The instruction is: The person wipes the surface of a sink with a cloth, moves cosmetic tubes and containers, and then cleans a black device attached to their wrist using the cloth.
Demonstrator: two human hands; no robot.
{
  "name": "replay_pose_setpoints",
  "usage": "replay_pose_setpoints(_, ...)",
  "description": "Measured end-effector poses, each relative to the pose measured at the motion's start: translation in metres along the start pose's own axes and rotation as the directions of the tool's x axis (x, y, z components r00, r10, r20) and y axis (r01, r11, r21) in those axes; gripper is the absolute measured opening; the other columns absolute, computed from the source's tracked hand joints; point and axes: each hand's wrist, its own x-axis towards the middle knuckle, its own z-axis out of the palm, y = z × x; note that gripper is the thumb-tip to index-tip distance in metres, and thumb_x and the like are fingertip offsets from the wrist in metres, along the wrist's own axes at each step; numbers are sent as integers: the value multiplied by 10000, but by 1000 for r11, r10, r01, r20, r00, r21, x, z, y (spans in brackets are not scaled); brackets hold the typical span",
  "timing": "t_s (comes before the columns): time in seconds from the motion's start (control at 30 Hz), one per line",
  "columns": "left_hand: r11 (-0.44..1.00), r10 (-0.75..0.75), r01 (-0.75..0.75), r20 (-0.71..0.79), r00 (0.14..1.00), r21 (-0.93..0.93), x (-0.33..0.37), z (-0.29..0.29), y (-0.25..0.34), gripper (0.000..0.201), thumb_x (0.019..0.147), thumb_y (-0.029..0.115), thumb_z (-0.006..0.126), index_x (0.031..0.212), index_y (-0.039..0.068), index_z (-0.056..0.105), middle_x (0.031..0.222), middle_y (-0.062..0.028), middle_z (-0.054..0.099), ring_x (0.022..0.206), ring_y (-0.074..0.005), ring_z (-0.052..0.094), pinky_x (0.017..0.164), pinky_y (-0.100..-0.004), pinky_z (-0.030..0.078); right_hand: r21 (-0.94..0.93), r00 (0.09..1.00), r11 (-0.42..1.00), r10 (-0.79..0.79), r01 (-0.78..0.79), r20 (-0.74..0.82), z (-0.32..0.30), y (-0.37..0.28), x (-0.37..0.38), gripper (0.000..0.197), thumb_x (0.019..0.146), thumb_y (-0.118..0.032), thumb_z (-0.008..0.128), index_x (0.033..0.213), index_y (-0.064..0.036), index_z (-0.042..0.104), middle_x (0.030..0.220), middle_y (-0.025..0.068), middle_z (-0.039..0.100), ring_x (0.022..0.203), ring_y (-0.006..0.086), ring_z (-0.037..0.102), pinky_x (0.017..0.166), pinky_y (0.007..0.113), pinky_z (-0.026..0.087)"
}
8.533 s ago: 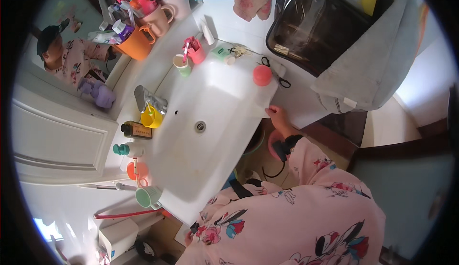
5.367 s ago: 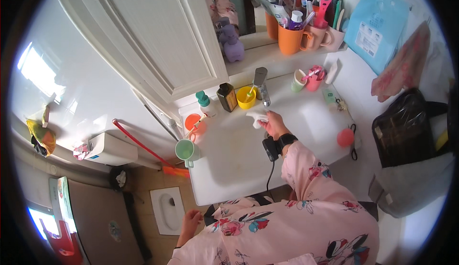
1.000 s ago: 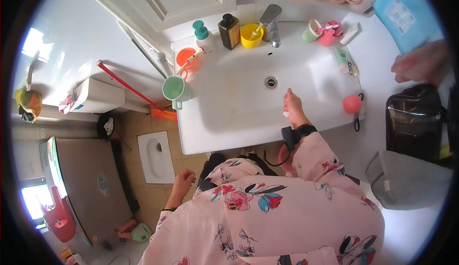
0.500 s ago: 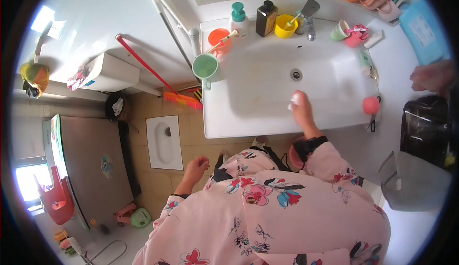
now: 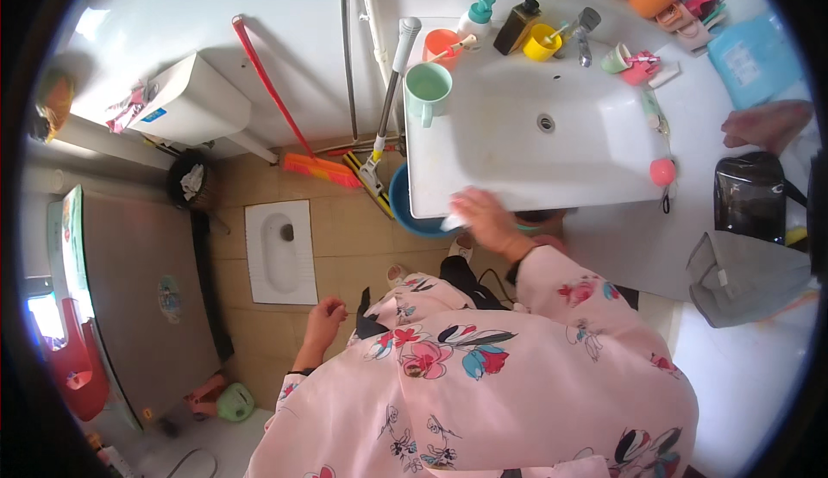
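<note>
head view: the right hand presses a small white cloth against the front edge of the white sink, fingers curled over it. the left hand hangs loosely curled and empty, well apart. a green mug stands beyond the right hand.

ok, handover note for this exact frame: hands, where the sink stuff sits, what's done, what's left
Right hand: at the front left rim of the white sink, pressing a small white cloth or wipe on the edge.
Left hand: hanging free at the side, holding nothing.
Things: green mug on the sink's back left corner, orange cup and yellow cup along the back, pink ball-shaped item on the front right rim. Blue basin on the floor under the sink.
Done: basin looks bare; how much has been wiped cannot be told.
Left: probably the rest of the rim and the corners around the cups.
</note>
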Motion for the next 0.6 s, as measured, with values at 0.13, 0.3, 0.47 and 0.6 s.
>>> replay_pose_setpoints(0.13, 997, -51, 50, -23, 998, -56, -5, -15, -34, 98, 813, 81, 518, 845, -7, 547, 692, -62, 588, 624, -124, 564, 556, -245, 447, -260, 898, 860, 431, -438, -89, -35, 24, -23, 336, 674, -80, 566, 1009, -102, 565, 930, 103, 537, 879, 292, 505, 737, 390, 407)
replay_pose_setpoints(0.3, 999, 11, -9, 38, 999, -52, 9, -22, -59, 96, 815, 83, 513, 844, 1, 553, 693, -61, 592, 625, -123, 567, 558, -247, 449, 114, 917, 946, 322, -303, -234, 20, -25, 37, 196, 694, -117, 560, 890, -104, 572, 815, 75, 528, 783, 287, 514, 672, 378, 425)
replay_pose_setpoints(0.47, 994, -30, 24, -58, 998, -102, 4, -18, -47, 106, 815, 93, 513, 861, 9, 558, 699, -55, 600, 620, -120, 571, 542, -242, 442, 8, 989, 992, 126, -126, -81, -1, -41, 30, 207, 715, -111, 534, 912, -142, 590, 847, 45, 542, 800, 252, 520, 678, 368, 422)
replay_pose_setpoints(0.6, 991, -76, 66, -79, 994, -120, -4, -9, -51, 111, 815, 99, 513, 870, 14, 557, 709, -52, 604, 624, -120, 574, 534, -242, 438, -170, 990, 976, 140, -134, 24, -35, -10, -9, 302, 749, -100, 491, 1012, -209, 593, 870, 40, 521, 820, 232, 502, 685, 350, 410)
